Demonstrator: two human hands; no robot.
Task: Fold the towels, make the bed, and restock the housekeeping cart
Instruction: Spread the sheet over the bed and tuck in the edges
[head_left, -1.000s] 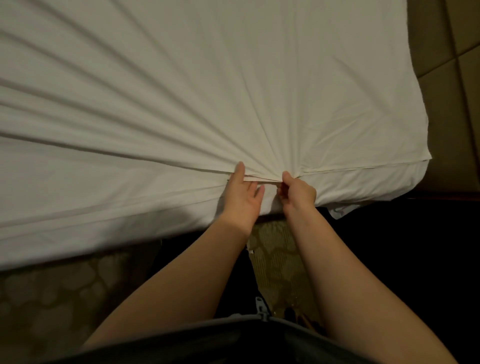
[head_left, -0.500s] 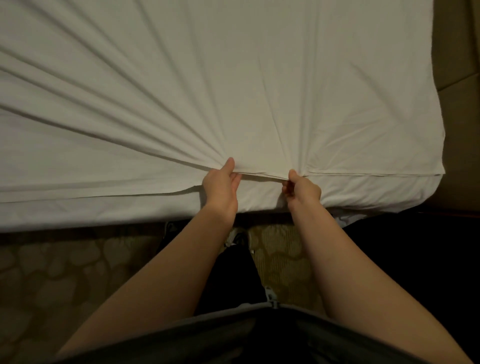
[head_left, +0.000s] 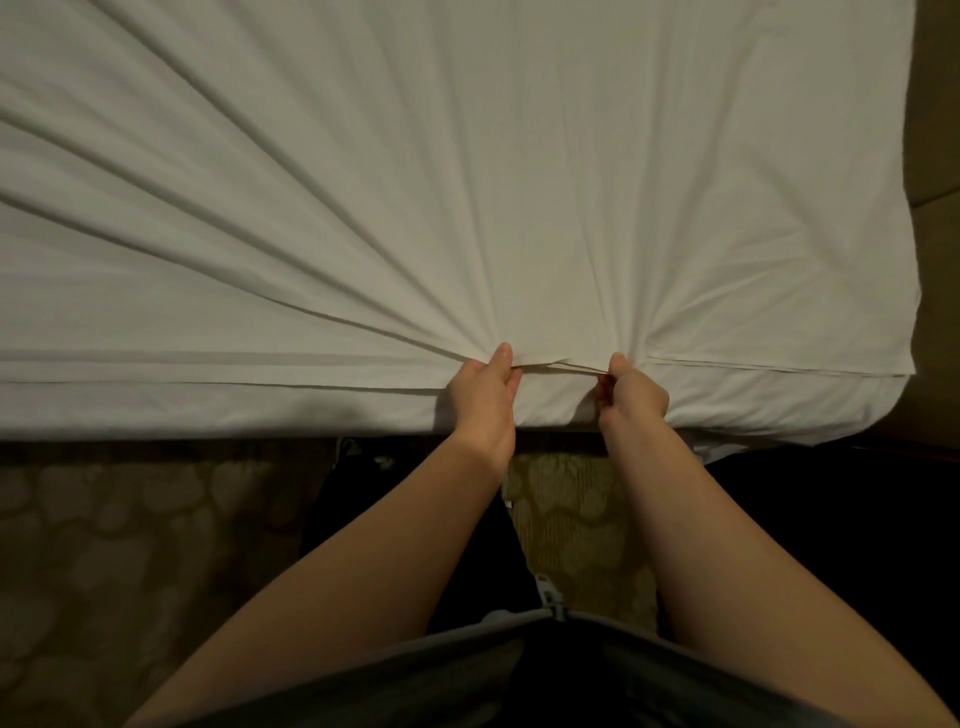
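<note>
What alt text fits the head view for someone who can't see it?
From above, the left hand and right hand pinch the near hem of a white sheet on a bed, close together toward its right corner; creases fan out from the grip. Patterned carpet lies below the bed edge.

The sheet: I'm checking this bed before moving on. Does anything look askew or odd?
Yes. The sheet is not flat: long creases fan across it towards the near edge, where the left hand and right hand pinch its hem. No stain or tear shows.
</note>
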